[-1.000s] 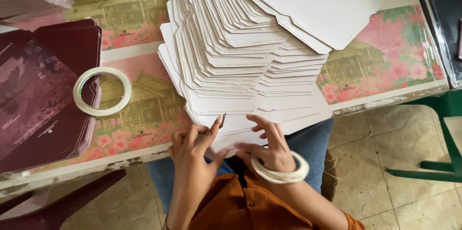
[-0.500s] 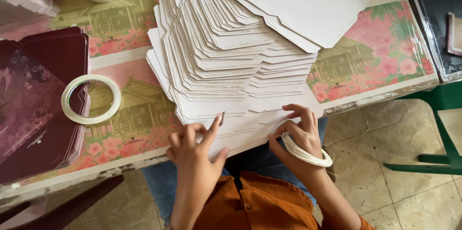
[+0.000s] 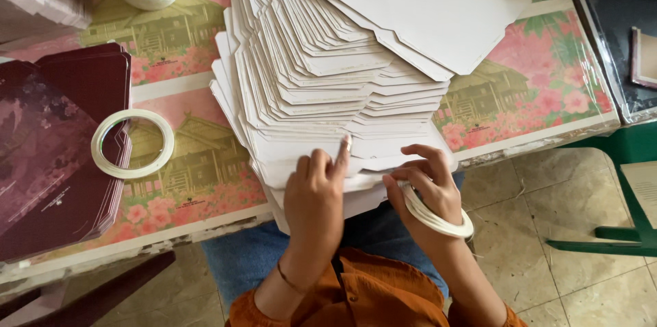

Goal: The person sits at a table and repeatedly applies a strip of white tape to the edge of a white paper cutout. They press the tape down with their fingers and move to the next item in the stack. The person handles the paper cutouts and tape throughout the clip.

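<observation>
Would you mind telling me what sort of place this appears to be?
Probably a small workshop for hand-assembling paper goods: a fanned stack of white die-cut cards covers the table, dark red printed covers are piled beside it, and tape rolls lie ready.
</observation>
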